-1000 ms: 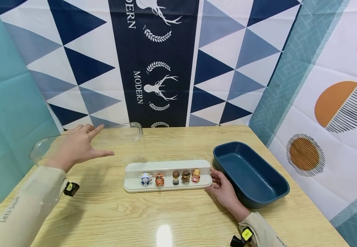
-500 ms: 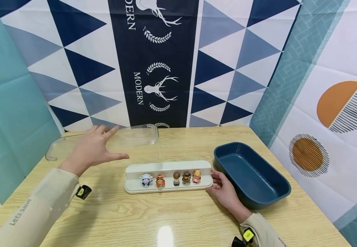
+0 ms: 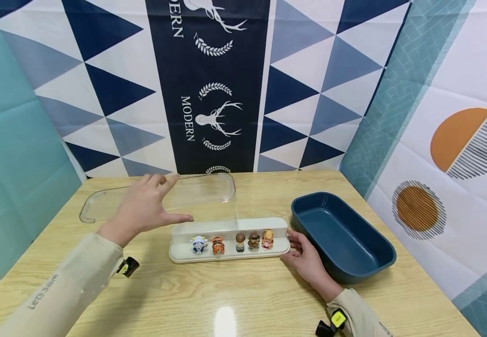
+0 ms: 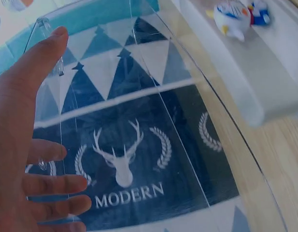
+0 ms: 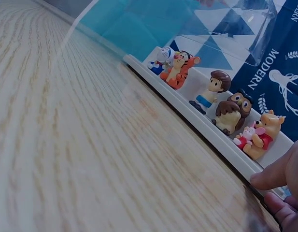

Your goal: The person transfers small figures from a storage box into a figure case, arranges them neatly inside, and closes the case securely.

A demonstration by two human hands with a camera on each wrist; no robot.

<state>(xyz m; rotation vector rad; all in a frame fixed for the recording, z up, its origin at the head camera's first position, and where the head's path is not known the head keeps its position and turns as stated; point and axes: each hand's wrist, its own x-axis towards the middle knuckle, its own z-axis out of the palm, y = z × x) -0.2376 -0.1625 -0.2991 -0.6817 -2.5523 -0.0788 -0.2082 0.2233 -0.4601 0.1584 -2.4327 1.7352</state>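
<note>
My left hand [image 3: 144, 206] grips a long clear plastic cover [image 3: 209, 187] across its width, thumb and fingers spread over its sides. The cover is raised over the table, behind and left of a white display stand [image 3: 230, 228], and its right part overlaps the stand in the head view. Along the stand's lower step sit several small figurines: a blue-and-white one [image 3: 199, 244], a tiger [image 3: 218, 245], a boy [image 5: 214, 89], an owl [image 5: 233, 111] and a bear [image 5: 268, 135] hugging a pink piglet. At the stand's right end, my right hand [image 3: 306, 262] pinches its edge, thumb on the rim.
A deep dark-blue plastic basin [image 3: 348, 236] stands just right of the stand, close beside the right hand. The wooden table [image 3: 176, 299] ends at patterned cloth walls behind and at both sides.
The left hand has carried the clear cover rightward and slightly toward the person, nearer the stand. The right hand keeps its hold on the stand's end, and the figurines stay put.
</note>
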